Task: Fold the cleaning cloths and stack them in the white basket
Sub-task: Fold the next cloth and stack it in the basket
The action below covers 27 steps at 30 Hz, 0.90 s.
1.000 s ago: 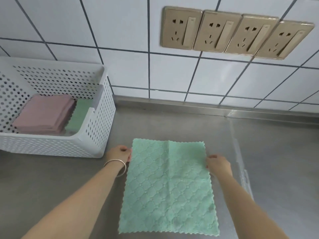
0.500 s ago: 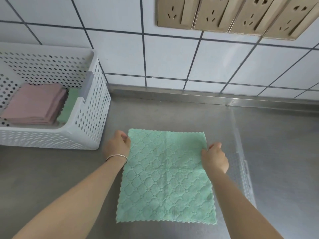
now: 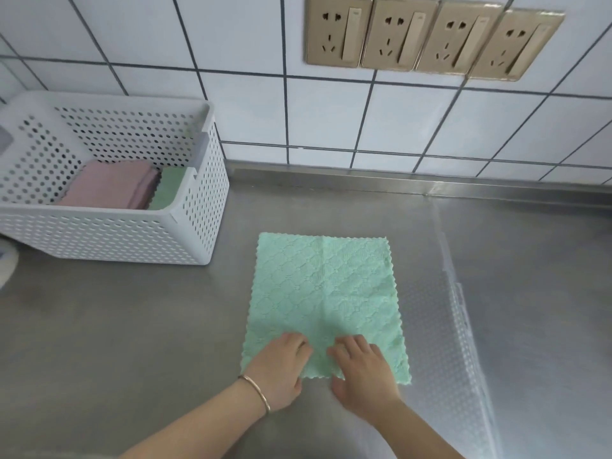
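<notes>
Head view: both hands, left (image 3: 277,369) and right (image 3: 363,372), press flat, fingers spread, on the green cloth's (image 3: 323,293) near edge; basket (image 3: 198,226) with folded cloths (image 3: 109,188) stands left, apart.

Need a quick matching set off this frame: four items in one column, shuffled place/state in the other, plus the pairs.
1. green cloth
2. pink cloths
3. bracelet
4. sockets

A. on the tiled wall
B. folded, in the white basket
C. spread flat on the steel counter
D. around the left wrist

Pairs: 1-C, 2-B, 3-D, 4-A
</notes>
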Each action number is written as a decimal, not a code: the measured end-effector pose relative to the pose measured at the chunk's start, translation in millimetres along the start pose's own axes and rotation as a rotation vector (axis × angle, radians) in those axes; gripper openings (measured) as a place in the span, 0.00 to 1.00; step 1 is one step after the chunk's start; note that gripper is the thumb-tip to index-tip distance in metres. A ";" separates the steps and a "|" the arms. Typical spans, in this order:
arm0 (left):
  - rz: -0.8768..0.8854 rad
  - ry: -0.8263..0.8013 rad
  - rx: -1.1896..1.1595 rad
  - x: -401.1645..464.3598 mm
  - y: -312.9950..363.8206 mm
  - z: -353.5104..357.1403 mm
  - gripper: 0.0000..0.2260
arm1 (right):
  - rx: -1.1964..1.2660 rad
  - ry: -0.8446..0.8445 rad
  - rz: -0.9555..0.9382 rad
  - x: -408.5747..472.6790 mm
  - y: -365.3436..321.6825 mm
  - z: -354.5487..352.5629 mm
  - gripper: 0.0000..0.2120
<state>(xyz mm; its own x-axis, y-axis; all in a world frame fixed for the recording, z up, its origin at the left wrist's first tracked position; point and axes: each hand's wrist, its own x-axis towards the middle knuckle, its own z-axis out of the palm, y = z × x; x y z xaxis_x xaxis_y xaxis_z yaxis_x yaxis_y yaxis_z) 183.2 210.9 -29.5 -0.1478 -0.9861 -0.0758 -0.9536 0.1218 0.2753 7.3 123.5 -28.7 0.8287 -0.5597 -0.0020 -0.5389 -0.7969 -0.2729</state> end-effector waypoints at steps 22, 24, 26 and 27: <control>-0.414 -0.383 -0.285 -56.0 -52.4 -56.8 0.18 | 0.321 -0.555 0.568 -45.3 64.1 -68.6 0.05; -0.469 -0.387 -0.341 -51.0 -57.6 -62.1 0.17 | 0.350 -0.617 0.608 -35.8 66.9 -74.8 0.09; -0.573 -0.299 -0.466 -43.5 -62.8 -65.9 0.14 | 0.418 -0.569 0.667 -22.4 70.4 -78.3 0.13; -0.632 -0.235 -0.540 -38.4 -65.0 -68.3 0.13 | 0.455 -0.531 0.705 -15.2 71.0 -78.9 0.15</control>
<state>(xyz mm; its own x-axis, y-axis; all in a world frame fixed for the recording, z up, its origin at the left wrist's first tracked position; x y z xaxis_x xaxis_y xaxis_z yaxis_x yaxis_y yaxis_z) 268.8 233.1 21.0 0.2610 -0.7949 -0.5478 -0.6287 -0.5705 0.5284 -55.5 57.5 27.9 0.3611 -0.6093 -0.7059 -0.9172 -0.0955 -0.3868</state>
